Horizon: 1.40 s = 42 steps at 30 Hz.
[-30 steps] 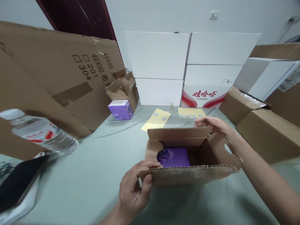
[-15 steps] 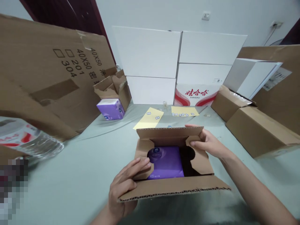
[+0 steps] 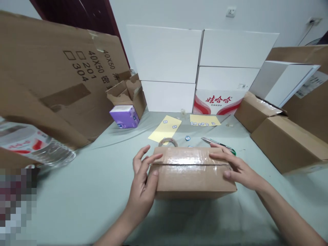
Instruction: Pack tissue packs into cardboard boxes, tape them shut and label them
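A brown cardboard box (image 3: 193,179) sits in front of me with a taped seam running across its upper face. My left hand (image 3: 145,179) grips its left end, thumb on the near face and index finger reaching over the top edge. On the right end, my right hand (image 3: 238,169) holds the box with thumb and fingers spread over the corner. Just behind the box lie a roll of tape (image 3: 167,140) and a green-handled utility knife (image 3: 220,144), the knife partly covered by my right fingers. The box's open side and its contents are hidden.
An open carton (image 3: 129,92) and a purple tissue pack (image 3: 125,116) stand back left. Yellow sheets (image 3: 165,128) with small labels lie mid-table. A water bottle (image 3: 38,143) is at left, closed cartons (image 3: 284,143) at right, white boxes (image 3: 166,54) behind.
The box has been turned over: its open flaps and the purple pack inside no longer show, and a taped face is up. Both hands have shifted their grip; the tape roll and knife are now visible.
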Tool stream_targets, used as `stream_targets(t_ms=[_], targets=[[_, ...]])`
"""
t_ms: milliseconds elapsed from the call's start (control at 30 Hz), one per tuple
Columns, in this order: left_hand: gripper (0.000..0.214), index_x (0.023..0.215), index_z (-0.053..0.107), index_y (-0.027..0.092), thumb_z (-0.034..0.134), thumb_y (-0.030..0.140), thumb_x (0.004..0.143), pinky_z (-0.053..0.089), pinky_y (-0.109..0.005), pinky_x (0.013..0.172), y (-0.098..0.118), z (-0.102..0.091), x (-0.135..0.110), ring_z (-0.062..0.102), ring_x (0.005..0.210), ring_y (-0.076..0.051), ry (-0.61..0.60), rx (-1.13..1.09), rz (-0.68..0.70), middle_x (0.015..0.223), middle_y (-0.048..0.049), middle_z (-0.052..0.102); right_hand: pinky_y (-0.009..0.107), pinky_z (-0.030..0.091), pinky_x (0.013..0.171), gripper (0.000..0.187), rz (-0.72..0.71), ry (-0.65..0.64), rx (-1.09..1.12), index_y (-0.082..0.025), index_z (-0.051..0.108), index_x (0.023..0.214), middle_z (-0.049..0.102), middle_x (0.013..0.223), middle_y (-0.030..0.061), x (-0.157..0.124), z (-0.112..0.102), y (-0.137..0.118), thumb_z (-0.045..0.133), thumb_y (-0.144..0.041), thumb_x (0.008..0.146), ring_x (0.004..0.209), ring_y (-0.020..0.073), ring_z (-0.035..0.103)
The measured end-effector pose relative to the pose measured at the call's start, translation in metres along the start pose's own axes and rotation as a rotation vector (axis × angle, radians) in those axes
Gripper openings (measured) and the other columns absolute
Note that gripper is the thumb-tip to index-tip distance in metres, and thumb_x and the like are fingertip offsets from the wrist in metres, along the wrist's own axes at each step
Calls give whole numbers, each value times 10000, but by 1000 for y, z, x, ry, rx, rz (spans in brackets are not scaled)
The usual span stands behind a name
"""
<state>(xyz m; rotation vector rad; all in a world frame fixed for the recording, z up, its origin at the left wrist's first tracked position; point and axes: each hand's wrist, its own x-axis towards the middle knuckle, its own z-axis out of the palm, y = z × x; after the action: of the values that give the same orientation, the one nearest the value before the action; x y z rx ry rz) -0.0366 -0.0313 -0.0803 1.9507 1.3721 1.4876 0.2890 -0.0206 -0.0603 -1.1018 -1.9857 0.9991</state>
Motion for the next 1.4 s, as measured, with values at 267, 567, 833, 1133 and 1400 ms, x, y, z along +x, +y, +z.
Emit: stream_targets(t_ms=[267,567,833,1133,1400], targets=[[228,1076,682,283,485,317,966,462,-492,1064,-3,-30,19,497,1338,-302,-114,128,175,1413,-65,545,544,343,1136,408,-39,154,54,-372,584,1306,328,1536,68,-2,46,-7,501,-534,940,1461,334,302],[1338,1585,140,192,839,663,545,404,-651,1084,19,-43,41,402,1400,-464,-616,567,567,1563,-232,348,559,298,1161,510,11,14,44,-360,548,1352,207,1597,72,6,52,-23,498,-625,920,1515,339,178],[1085,1540,279,152,820,442,645,271,-662,1162,47,-25,55,227,1496,-416,-926,634,270,1608,-227,256,518,287,1181,510,-34,35,53,-387,536,1372,237,1593,59,5,54,-16,471,-639,934,1523,309,163],[696,1530,292,295,529,95,907,163,-704,1188,44,-34,47,204,1522,-321,-918,598,320,1630,-62,279,385,473,1053,500,-197,185,-197,-401,493,1411,407,1404,71,-5,60,-10,422,-611,963,1339,272,443],[516,1441,452,265,442,230,926,-81,-753,1141,21,-45,28,99,1537,-354,-718,345,197,1605,-65,337,314,520,893,533,-373,326,-386,-380,484,1424,452,1159,63,-3,78,-15,629,-454,916,1045,208,517]])
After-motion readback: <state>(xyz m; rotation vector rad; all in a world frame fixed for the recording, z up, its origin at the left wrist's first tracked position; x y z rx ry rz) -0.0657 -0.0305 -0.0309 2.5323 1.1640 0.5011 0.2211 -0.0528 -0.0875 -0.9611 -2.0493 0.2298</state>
